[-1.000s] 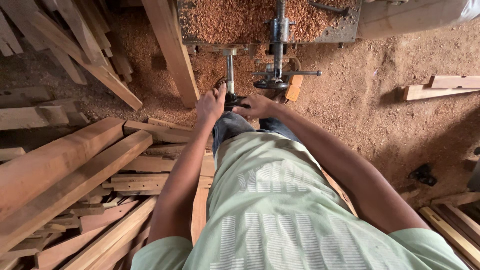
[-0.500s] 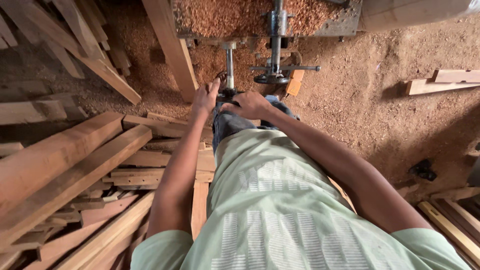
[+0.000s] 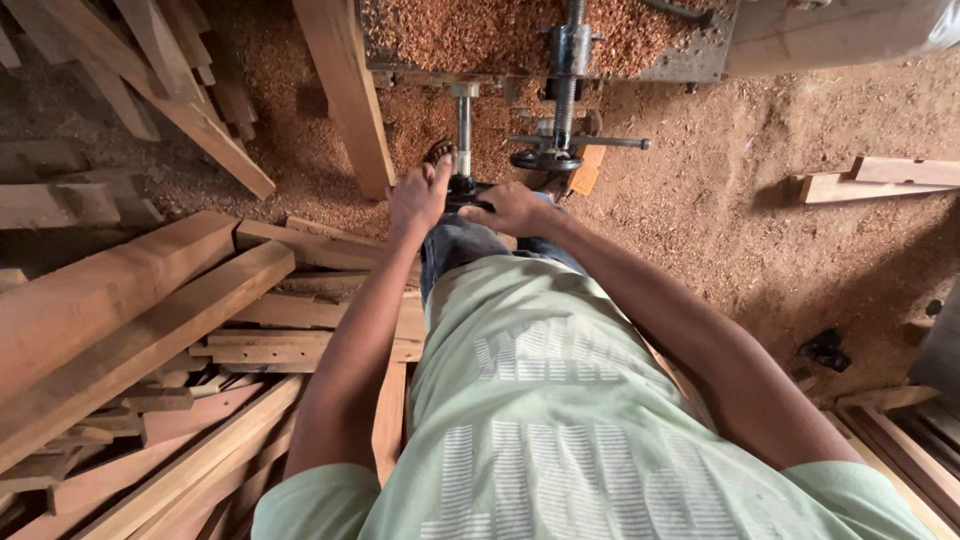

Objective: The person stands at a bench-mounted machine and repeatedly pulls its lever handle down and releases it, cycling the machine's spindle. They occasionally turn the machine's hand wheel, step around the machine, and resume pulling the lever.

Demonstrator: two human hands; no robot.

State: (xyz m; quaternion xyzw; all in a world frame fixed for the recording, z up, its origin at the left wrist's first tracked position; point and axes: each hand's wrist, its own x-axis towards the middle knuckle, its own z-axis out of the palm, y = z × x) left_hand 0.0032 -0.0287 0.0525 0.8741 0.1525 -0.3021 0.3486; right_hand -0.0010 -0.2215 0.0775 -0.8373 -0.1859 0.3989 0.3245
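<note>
At nine o'clock a heap of rough wooden planks (image 3: 150, 320) lies on the sawdust floor (image 3: 760, 250), with one upright post (image 3: 345, 95) at eleven. At the middle, the left hand (image 3: 418, 197) rests with fingers spread wide against a dark crank handle (image 3: 462, 187) on a steel rod (image 3: 464, 125) running up to the machine's surface (image 3: 500, 35), which is heaped with wood shavings at twelve. The right hand (image 3: 512, 208) closes over the same handle from the other side. The step looks like turning this crank; the next move probably calls for a firm two-handed pull. A handwheel (image 3: 545, 158) sits just beside, at one o'clock. Offcut boards (image 3: 880, 178) lie at two. No packages, labels or signs show.
</note>
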